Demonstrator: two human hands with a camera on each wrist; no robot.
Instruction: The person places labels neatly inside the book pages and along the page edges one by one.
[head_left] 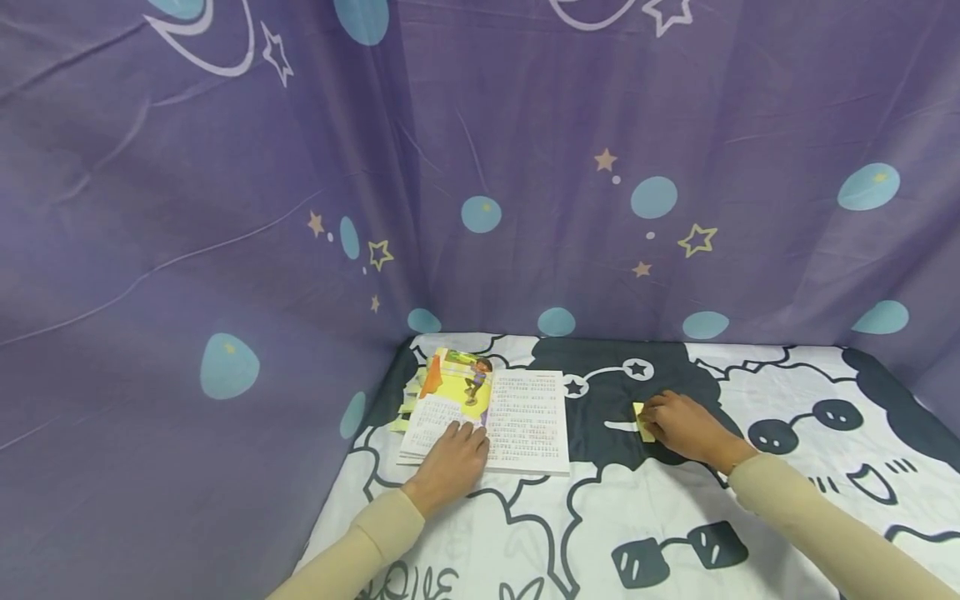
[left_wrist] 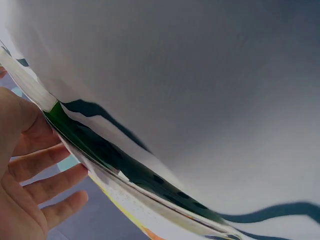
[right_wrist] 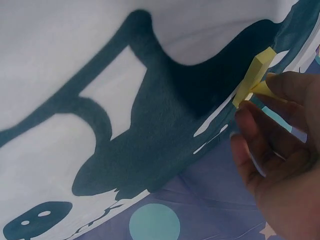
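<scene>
- I see an open book (head_left: 491, 417) lying on the tabletop (head_left: 675, 517), which wears a white cloth with black cartoon shapes.
- My left hand (head_left: 450, 462) lies flat on the near edge of the book's left page, fingers straight, holding nothing.
- To the right of the book, a little way off, sits a small yellow sticky pad (head_left: 642, 422).
- My right hand (head_left: 686, 427) is on that pad. In the right wrist view its fingers (right_wrist: 255, 135) pinch the pad (right_wrist: 254, 77) and bend one sheet up.
- The two hands are well apart, with the book's right page between them.
- The book's left page has a bright picture of a child on yellow. Both pages carry rows of tiny print, too small for me to read.
- More yellow paper peeks out from under the book's left side; I cannot tell what it is.
- The left wrist view is blurry. I only make out fingers (left_wrist: 42, 165) beside the book's edge (left_wrist: 130, 185).
</scene>
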